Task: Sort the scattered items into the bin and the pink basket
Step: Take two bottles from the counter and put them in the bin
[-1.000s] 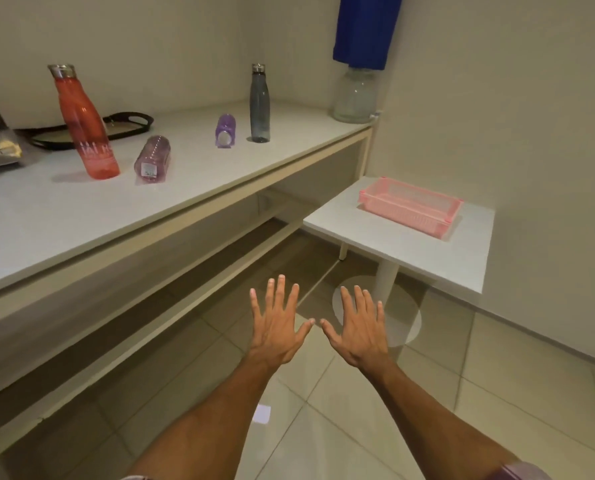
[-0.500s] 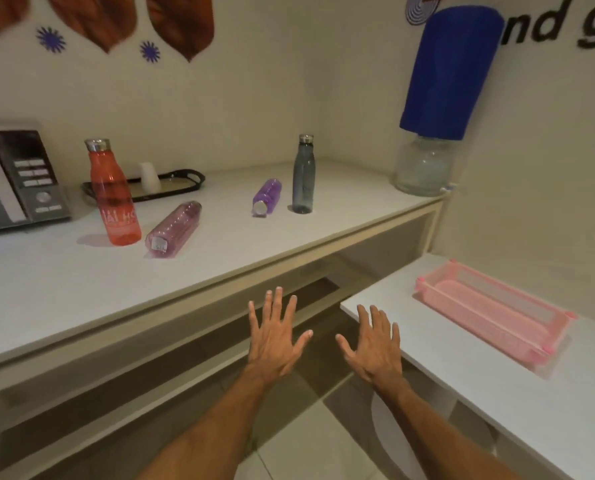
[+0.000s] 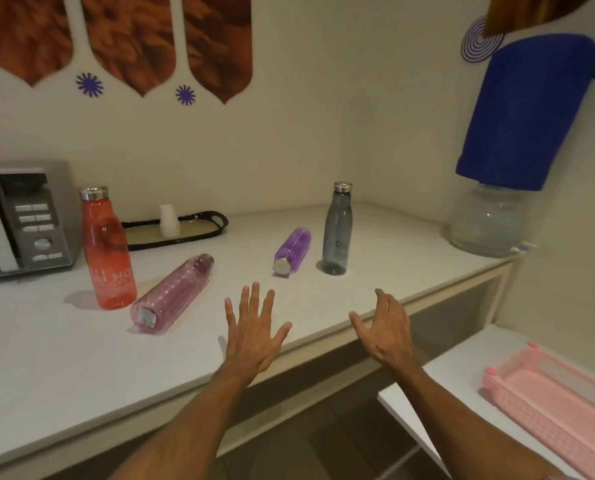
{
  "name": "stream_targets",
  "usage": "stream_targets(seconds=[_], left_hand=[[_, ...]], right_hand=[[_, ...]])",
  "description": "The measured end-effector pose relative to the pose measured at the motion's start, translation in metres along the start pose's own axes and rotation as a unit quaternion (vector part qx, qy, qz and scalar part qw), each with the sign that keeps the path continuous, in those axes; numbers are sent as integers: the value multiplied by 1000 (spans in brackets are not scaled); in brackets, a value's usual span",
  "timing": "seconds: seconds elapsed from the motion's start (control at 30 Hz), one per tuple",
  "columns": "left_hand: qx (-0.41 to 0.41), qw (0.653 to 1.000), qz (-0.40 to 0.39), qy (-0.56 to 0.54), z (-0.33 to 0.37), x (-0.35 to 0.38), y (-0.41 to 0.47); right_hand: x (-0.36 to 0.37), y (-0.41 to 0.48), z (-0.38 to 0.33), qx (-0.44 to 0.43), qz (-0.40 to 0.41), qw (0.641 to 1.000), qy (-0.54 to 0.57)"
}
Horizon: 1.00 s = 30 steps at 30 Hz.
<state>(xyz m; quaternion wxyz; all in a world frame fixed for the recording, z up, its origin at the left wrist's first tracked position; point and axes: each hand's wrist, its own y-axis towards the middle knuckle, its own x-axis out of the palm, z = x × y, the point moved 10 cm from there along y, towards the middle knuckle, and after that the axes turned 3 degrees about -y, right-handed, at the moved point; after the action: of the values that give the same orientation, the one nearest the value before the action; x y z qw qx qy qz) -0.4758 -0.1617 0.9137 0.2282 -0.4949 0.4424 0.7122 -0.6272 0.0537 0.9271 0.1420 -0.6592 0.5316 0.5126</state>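
Several bottles are on the white counter. A red bottle stands upright at the left, and a pink bottle lies on its side beside it. A small purple bottle lies further back, next to an upright grey bottle. The pink basket sits empty on a lower white table at the right. My left hand hovers over the counter's front with fingers spread, holding nothing. My right hand is raised over the counter edge, fingers loosely bent, also holding nothing. No bin is in view.
A microwave stands at the far left. A black tray with stacked white cups sits by the back wall. A water dispenser jar with a blue cover occupies the counter's right corner. An open shelf runs under the counter.
The view has lifted from the floor to the counter. Both hands have moved forward and up, from over the floor to over the counter's front edge; the right hand's fingers have bent slightly.
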Motion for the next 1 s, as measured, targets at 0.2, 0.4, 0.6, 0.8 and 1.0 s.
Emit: stream_targets(seconds=[0.2,0.4,0.6,0.8,1.0], left_hand=[[-8,1000,19,9,-14,2,70],[-24,999,26,7,-21,21,126],[-62,998,11,1,-13,43,193],[-72,997,22,-10,14,60,254],[-82,996,4,-21,31,81,284]], right_hand=[[8,86,-25,-14,11,1000,16],[31,163,-28,-29,15,996,81],[66,241,-12,-10,-6,987,158],[94,288,-11,-27,-9,970,243],[109,305,-18,-74,-19,952,295]])
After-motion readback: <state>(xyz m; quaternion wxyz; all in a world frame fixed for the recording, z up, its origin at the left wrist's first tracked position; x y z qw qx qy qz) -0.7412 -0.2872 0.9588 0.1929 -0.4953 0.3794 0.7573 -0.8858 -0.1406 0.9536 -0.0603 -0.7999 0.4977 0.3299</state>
